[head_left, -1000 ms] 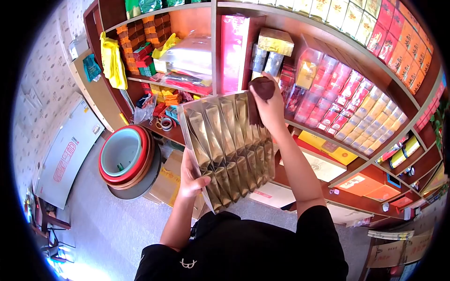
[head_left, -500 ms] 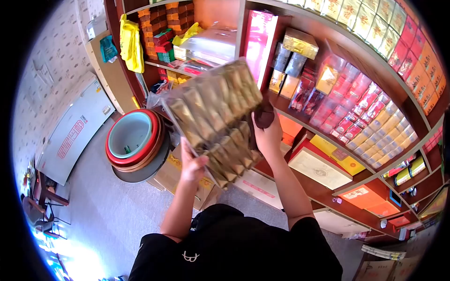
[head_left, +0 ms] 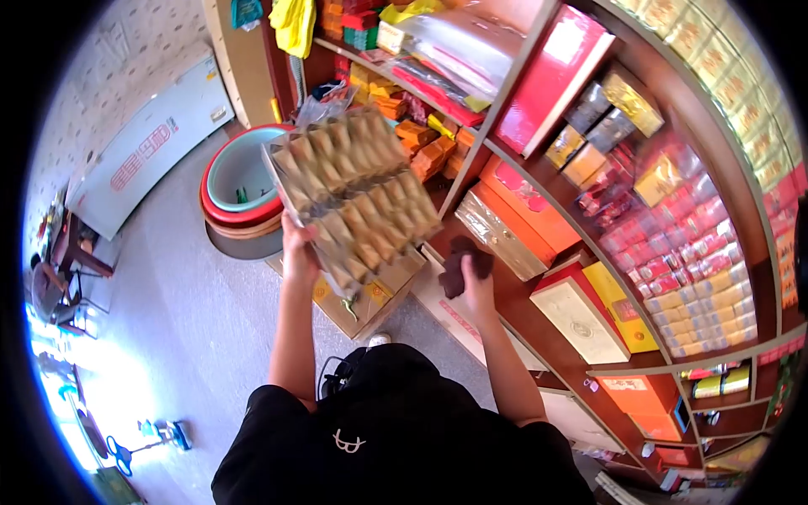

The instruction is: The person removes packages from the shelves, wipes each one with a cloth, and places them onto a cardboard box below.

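Observation:
My left hand [head_left: 298, 246] grips the near left edge of a shallow, clear-looking box [head_left: 358, 198] filled with two rows of gold packets. The box is held tilted in the air, its packets facing up; motion blurs it, so any print is unreadable. A crumpled dark brown cloth [head_left: 461, 266] is bunched in my closed right hand [head_left: 479, 295], to the right of the box and apart from it.
Wooden shelves [head_left: 522, 181] with packaged goods run along the right. Nested basins [head_left: 220, 215] stand left of the box, and a cardboard carton [head_left: 370, 301] sits on the floor below. A white freezer [head_left: 147, 151] lines the left wall; a person [head_left: 49, 286] sits farther off.
The box has moved left and down with my left hand. My right hand, with the cloth, has come away from the box's right side and dropped lower. The view has turned.

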A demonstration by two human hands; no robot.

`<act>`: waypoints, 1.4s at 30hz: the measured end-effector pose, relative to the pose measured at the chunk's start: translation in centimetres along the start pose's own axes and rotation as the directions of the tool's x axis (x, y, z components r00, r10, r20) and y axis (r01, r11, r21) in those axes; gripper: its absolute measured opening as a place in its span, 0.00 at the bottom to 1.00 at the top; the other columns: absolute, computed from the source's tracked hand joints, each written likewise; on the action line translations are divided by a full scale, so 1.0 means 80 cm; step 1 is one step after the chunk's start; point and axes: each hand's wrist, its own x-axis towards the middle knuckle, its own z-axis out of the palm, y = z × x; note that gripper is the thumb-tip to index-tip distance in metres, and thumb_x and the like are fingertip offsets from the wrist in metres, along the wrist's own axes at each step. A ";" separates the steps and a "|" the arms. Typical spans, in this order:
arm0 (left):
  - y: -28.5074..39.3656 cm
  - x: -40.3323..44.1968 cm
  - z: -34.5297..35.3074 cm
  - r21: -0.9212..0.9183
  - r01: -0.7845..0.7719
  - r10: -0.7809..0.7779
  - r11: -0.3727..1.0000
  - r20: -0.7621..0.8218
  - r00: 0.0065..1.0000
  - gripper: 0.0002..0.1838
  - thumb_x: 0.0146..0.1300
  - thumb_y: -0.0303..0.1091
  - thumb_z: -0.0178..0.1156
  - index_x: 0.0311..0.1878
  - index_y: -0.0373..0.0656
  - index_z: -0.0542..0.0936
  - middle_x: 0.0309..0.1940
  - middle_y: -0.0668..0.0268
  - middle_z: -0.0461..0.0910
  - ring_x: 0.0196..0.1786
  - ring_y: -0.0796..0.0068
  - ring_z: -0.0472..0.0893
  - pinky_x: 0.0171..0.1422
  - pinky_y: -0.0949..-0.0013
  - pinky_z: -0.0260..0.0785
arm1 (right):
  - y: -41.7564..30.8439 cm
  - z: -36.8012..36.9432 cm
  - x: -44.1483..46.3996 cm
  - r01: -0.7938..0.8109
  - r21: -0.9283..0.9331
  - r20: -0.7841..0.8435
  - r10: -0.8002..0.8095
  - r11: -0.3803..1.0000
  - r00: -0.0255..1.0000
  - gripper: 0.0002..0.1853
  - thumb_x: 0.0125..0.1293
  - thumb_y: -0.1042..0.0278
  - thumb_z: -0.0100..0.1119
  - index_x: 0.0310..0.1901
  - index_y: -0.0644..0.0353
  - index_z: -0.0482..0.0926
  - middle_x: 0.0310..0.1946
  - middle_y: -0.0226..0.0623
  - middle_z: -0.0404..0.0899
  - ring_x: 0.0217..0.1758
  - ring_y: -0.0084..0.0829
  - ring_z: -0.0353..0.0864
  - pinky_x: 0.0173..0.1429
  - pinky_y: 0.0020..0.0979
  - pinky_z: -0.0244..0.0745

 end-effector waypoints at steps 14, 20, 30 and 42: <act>-0.282 0.073 -0.361 -0.299 0.468 -0.552 0.832 -0.358 0.753 0.27 0.48 0.30 0.64 0.49 0.50 0.62 0.46 0.62 0.72 0.51 0.59 0.75 0.54 0.46 0.72 | 0.144 -0.069 -0.063 -0.316 0.495 0.041 0.342 0.809 0.939 0.29 0.66 0.70 0.58 0.68 0.60 0.60 0.67 0.39 0.64 0.72 0.36 0.62 0.78 0.44 0.50; -0.339 0.109 -0.327 -0.349 0.388 -0.521 0.853 -0.522 0.676 0.27 0.49 0.25 0.63 0.50 0.52 0.62 0.47 0.65 0.72 0.52 0.61 0.75 0.55 0.46 0.72 | 0.097 -0.017 -0.014 -0.261 0.846 0.159 0.247 0.464 0.956 0.54 0.51 0.31 0.65 0.73 0.53 0.54 0.73 0.33 0.57 0.76 0.40 0.53 0.78 0.47 0.44; -0.389 0.134 -0.362 -0.258 0.387 -0.465 0.885 -0.471 0.749 0.17 0.55 0.27 0.61 0.47 0.49 0.69 0.38 0.70 0.75 0.42 0.72 0.76 0.52 0.59 0.73 | 0.150 0.013 0.004 -0.223 0.939 0.015 0.617 0.261 0.787 0.27 0.70 0.58 0.54 0.67 0.60 0.65 0.67 0.38 0.67 0.71 0.37 0.63 0.75 0.40 0.56; -0.362 -0.020 -0.312 0.709 0.571 -0.339 -0.415 -0.702 0.626 0.46 0.38 0.49 0.78 0.59 0.49 0.64 0.59 0.57 0.63 0.63 0.51 0.66 0.67 0.53 0.61 | 0.158 0.064 0.063 -0.285 0.917 0.019 0.683 0.279 0.731 0.23 0.71 0.60 0.54 0.63 0.62 0.69 0.61 0.40 0.73 0.66 0.37 0.70 0.70 0.39 0.64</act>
